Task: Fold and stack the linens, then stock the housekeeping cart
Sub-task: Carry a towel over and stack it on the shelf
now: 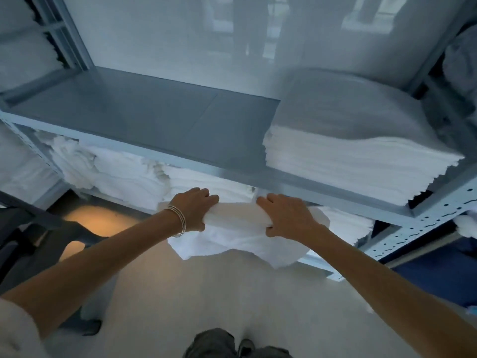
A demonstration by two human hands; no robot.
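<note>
Below shelf (154, 120) — both hands (L (192, 210), R (286, 218)) grip linen (237, 239).

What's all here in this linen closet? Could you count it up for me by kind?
Hands: 2, left and right, both gripping one white linen
Held linens: 1
Linen stacks on the top shelf: 1, the tall stack
Bracelet sets: 1, the bangles
Piles on the lower shelf: too blurred to count
Total: 5
</note>
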